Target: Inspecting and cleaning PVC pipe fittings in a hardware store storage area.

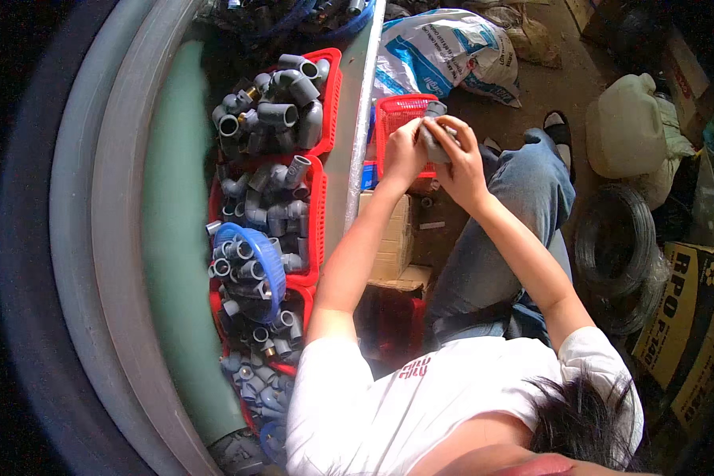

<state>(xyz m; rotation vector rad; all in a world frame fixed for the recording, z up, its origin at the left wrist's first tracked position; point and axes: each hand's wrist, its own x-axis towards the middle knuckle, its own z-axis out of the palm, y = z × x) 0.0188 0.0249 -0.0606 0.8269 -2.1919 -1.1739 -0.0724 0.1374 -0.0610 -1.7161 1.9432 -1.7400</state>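
Note:
A grey cloth (435,146) is bunched between my hands around a grey plastic pipe fitting (435,109), whose end shows above my fingers. My left hand (406,152) grips the near side of this bundle. My right hand (461,160) presses the cloth from the other side with bent fingers. Directly beneath both hands is a red plastic basket (385,125); its contents are mostly hidden by my hands.
Left, red baskets (331,113) and a blue basket (260,256) hold grey pipe fittings beside large pipes (175,238). A metal-edged shelf (363,119) runs alongside. Around me are a cardboard box (395,238), a printed sack (446,53), a plastic jug (622,128) and coiled wire (613,238).

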